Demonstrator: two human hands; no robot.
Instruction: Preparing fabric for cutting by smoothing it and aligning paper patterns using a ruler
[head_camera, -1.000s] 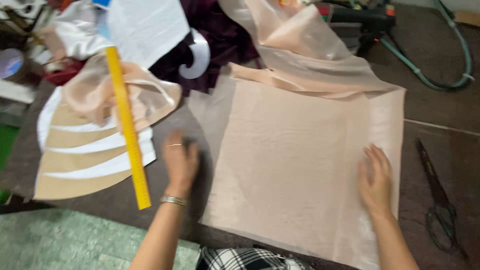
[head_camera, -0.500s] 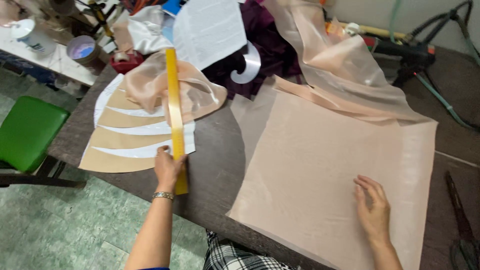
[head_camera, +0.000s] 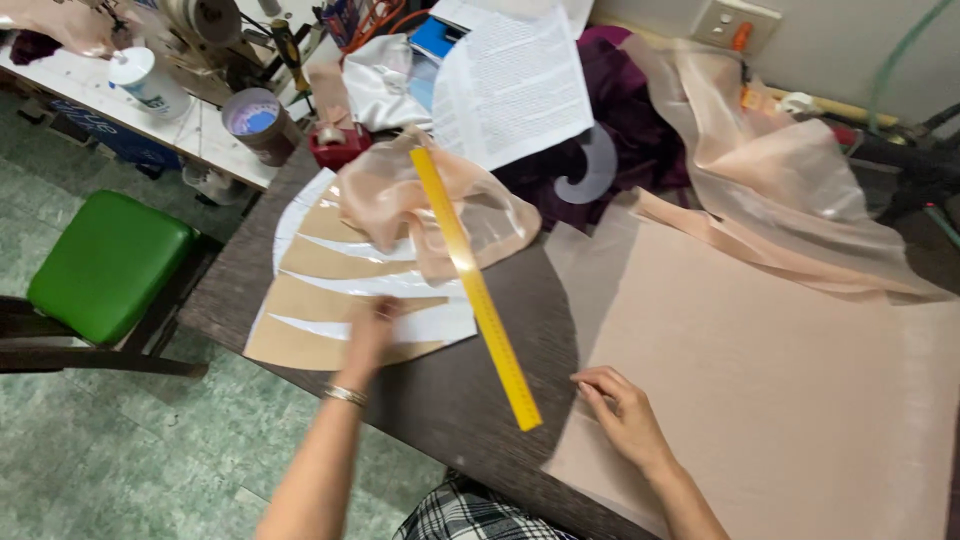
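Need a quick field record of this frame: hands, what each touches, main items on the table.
left hand: blurred, on the brown paper pattern pieces at the table's left edge
right hand: flat on the peach fabric sheet, near its left edge
yellow ruler: lies diagonally between the hands, touched by neither
table: dark wood
sheer peach fabric: bunched over the pattern pieces, under the ruler's top end
printed paper: at the back
green stool: left of the table
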